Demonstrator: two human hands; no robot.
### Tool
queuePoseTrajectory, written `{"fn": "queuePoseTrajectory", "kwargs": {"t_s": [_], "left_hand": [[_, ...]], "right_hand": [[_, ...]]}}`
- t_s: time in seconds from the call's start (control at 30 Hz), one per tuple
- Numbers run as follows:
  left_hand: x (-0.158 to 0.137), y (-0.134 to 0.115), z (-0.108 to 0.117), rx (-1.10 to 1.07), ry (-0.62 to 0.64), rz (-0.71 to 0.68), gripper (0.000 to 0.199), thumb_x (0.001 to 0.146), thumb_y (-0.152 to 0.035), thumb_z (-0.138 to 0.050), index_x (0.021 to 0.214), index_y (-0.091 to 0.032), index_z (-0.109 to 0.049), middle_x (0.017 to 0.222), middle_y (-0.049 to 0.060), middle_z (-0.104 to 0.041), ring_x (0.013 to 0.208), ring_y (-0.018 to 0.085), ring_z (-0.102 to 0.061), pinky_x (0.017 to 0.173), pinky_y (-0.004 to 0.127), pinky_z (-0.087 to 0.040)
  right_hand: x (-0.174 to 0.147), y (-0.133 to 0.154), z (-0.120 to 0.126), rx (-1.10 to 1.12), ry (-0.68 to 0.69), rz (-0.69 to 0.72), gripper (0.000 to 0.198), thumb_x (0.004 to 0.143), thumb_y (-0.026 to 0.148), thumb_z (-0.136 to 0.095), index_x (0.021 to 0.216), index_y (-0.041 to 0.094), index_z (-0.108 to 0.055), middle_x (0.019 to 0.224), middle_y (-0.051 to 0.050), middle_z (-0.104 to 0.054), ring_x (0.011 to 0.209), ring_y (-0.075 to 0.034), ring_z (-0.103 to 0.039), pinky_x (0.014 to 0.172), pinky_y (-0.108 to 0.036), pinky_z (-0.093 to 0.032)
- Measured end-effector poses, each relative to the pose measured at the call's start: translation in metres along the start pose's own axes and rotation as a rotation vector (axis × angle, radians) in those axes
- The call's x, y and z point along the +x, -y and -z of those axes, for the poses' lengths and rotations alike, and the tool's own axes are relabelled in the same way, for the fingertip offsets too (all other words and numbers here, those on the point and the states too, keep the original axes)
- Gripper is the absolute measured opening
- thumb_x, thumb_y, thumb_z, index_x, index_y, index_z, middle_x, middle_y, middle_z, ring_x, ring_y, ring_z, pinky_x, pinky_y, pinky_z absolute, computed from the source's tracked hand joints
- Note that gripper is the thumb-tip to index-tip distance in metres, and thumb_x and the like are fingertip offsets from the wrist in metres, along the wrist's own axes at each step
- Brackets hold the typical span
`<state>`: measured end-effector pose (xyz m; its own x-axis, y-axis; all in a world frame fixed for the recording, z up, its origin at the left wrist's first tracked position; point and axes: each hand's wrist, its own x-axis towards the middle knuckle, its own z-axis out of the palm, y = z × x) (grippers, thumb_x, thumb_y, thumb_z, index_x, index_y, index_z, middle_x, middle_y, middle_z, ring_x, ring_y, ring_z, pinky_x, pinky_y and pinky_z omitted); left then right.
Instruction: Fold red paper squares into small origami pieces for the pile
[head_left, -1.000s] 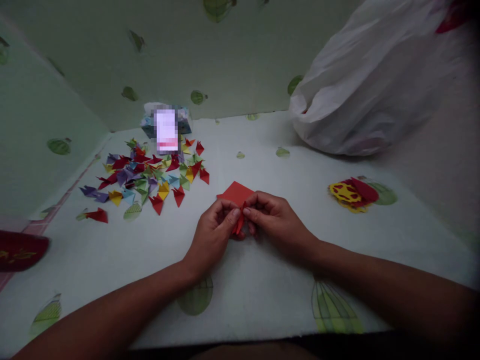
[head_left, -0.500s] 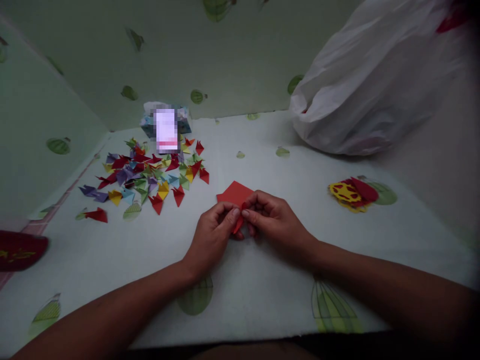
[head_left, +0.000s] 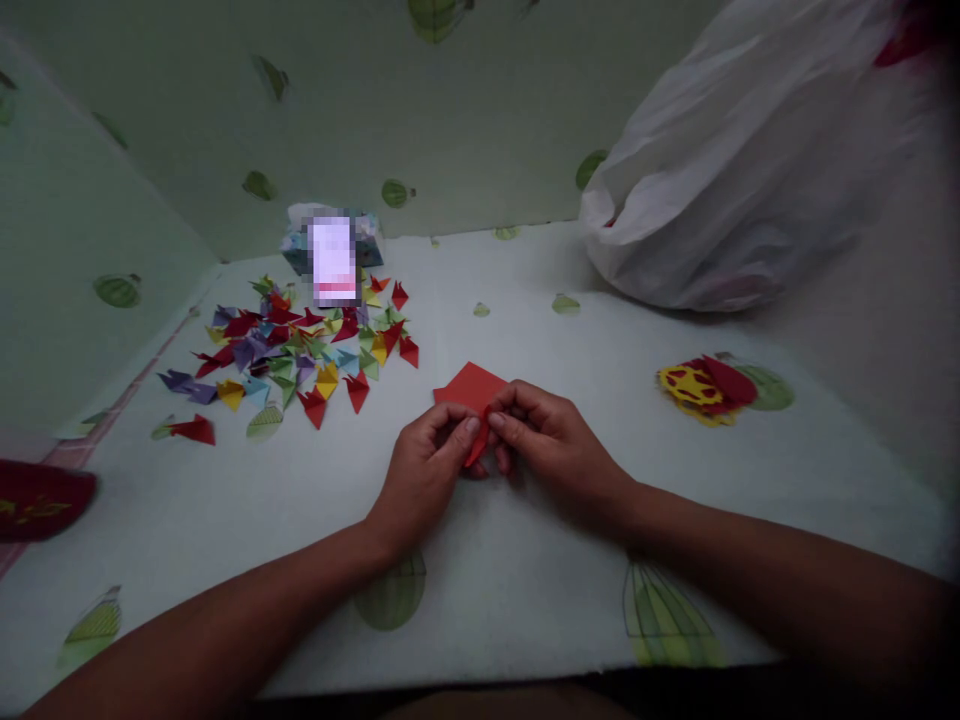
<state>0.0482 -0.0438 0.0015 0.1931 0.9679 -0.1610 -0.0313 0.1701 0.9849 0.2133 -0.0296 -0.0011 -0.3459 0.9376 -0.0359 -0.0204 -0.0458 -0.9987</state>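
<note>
A red sheet of folding paper (head_left: 471,385), partly folded, is held above the middle of the table between both hands. My left hand (head_left: 433,445) pinches its near left part between thumb and fingers. My right hand (head_left: 541,430) has thumb and forefinger closed on the folded edge at the right, close to the left thumb. The fingers hide much of the fold. To the left lies a pile of folded paper cranes (head_left: 300,350) in red, yellow, green, blue and purple.
Behind the pile a lit phone (head_left: 334,260), blurred out, leans on a tissue box (head_left: 369,240). A large white plastic bag (head_left: 697,200) stands back right. Yellow and red paper cutouts (head_left: 701,388) lie at the right. A dark red object (head_left: 45,500) sits at the left edge.
My right thumb has shifted slightly right, away from the left thumb. The paper and my left hand stay almost where they were.
</note>
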Motion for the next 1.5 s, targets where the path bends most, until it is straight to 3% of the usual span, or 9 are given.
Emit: {"fn": "queuePoseTrajectory", "kwargs": {"t_s": [0.57,1.5], "left_hand": [[0.0002,0.0013,0.0023,-0.086,0.003,0.020,0.020,0.091,-0.034,-0.070,0.089,-0.015,-0.068,0.085,0.003,-0.068,0.072,0.012,-0.066,0.065,0.024,-0.059],[0.0023,0.0040,0.0023,-0.109,0.016,0.008,0.020,0.090,-0.033,-0.070,0.085,-0.014,-0.065,0.077,0.001,-0.067,0.065,0.011,-0.065,0.064,0.025,-0.059]], "right_hand": [[0.0017,-0.0006,0.0018,0.031,0.014,0.003,0.011,0.092,0.026,-0.060,0.083,0.020,-0.057,0.064,0.002,-0.062,0.054,-0.012,-0.058,0.056,-0.028,-0.047],[0.0024,-0.0023,0.0026,0.103,0.027,-0.005,0.013,0.092,0.024,-0.062,0.082,0.019,-0.058,0.060,0.003,-0.064,0.050,-0.010,-0.058,0.052,-0.025,-0.047]]}}
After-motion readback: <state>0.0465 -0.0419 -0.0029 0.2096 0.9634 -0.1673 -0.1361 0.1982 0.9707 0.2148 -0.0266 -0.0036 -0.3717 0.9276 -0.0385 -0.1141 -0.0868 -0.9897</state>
